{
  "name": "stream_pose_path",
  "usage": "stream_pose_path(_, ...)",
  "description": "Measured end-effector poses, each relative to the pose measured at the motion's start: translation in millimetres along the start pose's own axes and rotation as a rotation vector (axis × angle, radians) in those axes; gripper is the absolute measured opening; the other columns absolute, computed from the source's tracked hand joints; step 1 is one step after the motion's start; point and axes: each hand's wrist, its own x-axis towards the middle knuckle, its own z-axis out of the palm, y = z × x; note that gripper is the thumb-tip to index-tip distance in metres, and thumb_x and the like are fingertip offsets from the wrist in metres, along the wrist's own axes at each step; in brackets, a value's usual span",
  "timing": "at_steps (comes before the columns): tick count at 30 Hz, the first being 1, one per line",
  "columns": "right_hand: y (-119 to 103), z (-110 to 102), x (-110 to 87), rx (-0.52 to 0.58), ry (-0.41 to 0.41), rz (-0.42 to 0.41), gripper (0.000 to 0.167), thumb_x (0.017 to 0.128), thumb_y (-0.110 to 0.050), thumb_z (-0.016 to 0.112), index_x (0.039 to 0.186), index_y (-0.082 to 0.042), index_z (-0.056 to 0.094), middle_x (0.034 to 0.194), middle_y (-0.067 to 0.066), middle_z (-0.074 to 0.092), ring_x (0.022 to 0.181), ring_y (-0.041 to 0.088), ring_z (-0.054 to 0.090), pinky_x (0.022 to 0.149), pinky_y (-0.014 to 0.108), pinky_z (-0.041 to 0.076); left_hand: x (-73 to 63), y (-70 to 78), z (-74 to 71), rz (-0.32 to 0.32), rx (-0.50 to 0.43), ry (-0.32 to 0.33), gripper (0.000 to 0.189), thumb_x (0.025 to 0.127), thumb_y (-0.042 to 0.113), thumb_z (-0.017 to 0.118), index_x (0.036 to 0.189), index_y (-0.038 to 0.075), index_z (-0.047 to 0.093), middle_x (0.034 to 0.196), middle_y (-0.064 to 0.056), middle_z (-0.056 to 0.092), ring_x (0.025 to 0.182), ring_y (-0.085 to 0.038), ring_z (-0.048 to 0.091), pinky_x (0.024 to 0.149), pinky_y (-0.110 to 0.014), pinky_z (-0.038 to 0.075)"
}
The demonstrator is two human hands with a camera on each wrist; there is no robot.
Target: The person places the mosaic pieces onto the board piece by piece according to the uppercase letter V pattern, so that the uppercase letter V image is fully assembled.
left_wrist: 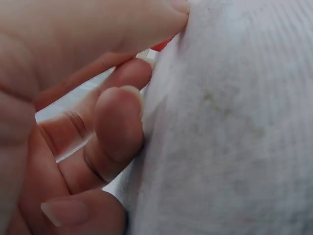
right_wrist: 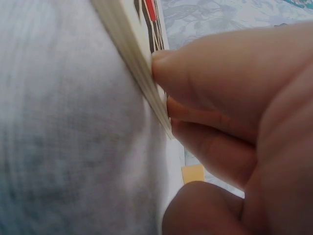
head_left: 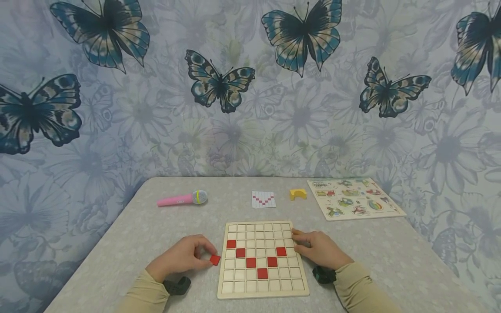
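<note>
A wooden grid board (head_left: 263,296) lies flat on the table, with several red square tiles set in its cells in a V shape. Left of the board, my left hand (head_left: 185,255) pinches a loose red tile (head_left: 215,260) between thumb and fingertip, close to the table. In the left wrist view only a sliver of red tile (left_wrist: 161,45) shows past the thumb. My right hand (head_left: 322,249) touches the board's right edge with its fingertips. The right wrist view shows the thumb and fingers (right_wrist: 195,73) against the board's side (right_wrist: 139,73).
Behind the board lies a small pattern card (head_left: 263,205) with a similar V of squares. A pink toy microphone (head_left: 180,200) is at the back left. A yellow arch-shaped block (head_left: 298,194) and a picture puzzle board (head_left: 354,204) are at the back right. A patterned wall (head_left: 250,143) rises behind the table.
</note>
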Motion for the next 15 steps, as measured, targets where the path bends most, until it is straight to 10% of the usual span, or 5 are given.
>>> stream_pose_path(8, -0.9, 0.7, -1.3, 0.006, 0.005, 0.012, 0.041, 0.099, -0.03, 0.069, 0.136, -0.012, 0.067, 0.152, 0.0, 0.055, 0.14, 0.033, 0.051, 0.107, 0.052, 0.046, 1.0, 1.0, 0.3, -0.027, 0.024, 0.0, 0.021, 0.085, 0.021, 0.085, 0.104, 0.025, 0.075, 0.089, 0.006, 0.069, 0.062, -0.003, 0.051, 0.056, -0.022, 0.044)
stream_pose_path(12, -4.0, -1.2, -2.1, 0.003, -0.009, 0.004, 0.042, 0.1, -0.028, 0.068, 0.137, -0.011, 0.066, 0.152, 0.003, 0.054, 0.098, 0.022, 0.071, 0.087, 0.037, 0.054, 0.5, 1.6, 0.8, -0.02, 0.02, 0.005, 0.026, 0.084, 0.019, 0.085, 0.107, 0.024, 0.075, 0.081, 0.004, 0.064, 0.06, -0.003, 0.049, 0.054, -0.022, 0.043)
stream_pose_path(15, -5.5, -2.6, -2.0, 0.004, -0.024, -0.009, 0.043, 0.101, -0.028, 0.067, 0.139, -0.008, 0.064, 0.154, 0.006, 0.053, 0.066, 0.011, 0.058, 0.071, 0.028, 0.043, 0.3, 2.2, 0.6, -0.019, 0.012, 0.002, 0.026, 0.084, 0.019, 0.085, 0.108, 0.023, 0.075, 0.076, 0.005, 0.062, 0.058, -0.002, 0.048, 0.053, -0.021, 0.042)
